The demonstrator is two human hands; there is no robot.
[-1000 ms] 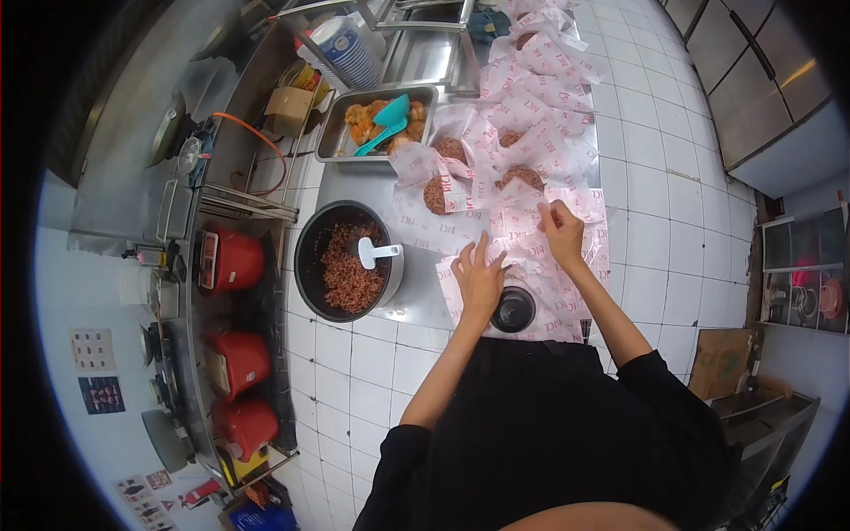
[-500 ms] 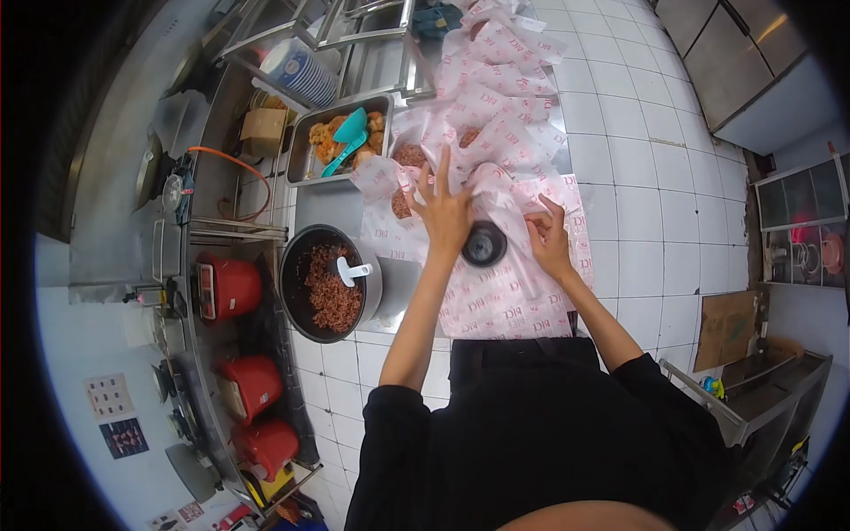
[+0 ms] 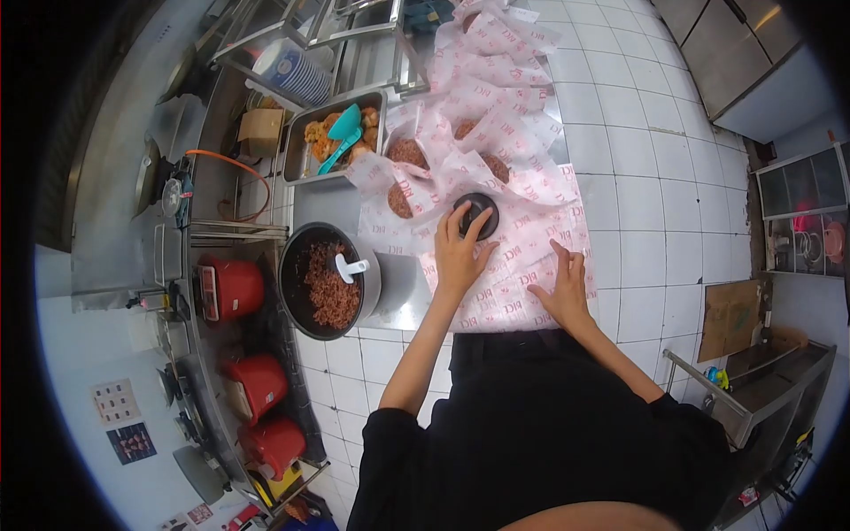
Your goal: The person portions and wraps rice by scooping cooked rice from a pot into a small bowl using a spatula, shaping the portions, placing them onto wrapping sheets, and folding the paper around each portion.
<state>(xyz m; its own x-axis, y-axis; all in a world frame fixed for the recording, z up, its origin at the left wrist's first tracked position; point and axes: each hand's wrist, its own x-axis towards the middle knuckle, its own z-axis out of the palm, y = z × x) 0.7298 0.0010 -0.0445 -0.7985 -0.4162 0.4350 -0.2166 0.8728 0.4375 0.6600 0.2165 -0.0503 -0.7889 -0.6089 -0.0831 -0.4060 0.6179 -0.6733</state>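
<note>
A small black round dish (image 3: 484, 209) stands on the printed pink-and-white paper sheets (image 3: 518, 305) in front of me. My left hand (image 3: 458, 257) has its fingers over the dish's left side and rim, the thumb near its lower edge. My right hand (image 3: 567, 290) lies on the paper to the right, fingers spread, holding nothing. Just beyond the dish, round reddish-brown rice patties (image 3: 406, 152) sit in folded printed papers. To the left, a black-lined pot (image 3: 292, 296) holds loose reddish rice (image 3: 334, 298) and a white paddle (image 3: 352, 269).
A metal tray (image 3: 292, 164) with browned food pieces and a teal scoop (image 3: 345, 128) lies at the back left. Stacked paper cups (image 3: 297, 73) stand by a metal rack (image 3: 359, 40). Red containers (image 3: 235, 288) line a lower shelf at left. Tiled floor (image 3: 655, 212) runs along the right.
A paper that both hands were handling now lies around a patty beyond the dish. My left hand has come down onto the dish, which sits slightly farther away. My right hand has lowered onto the sheets.
</note>
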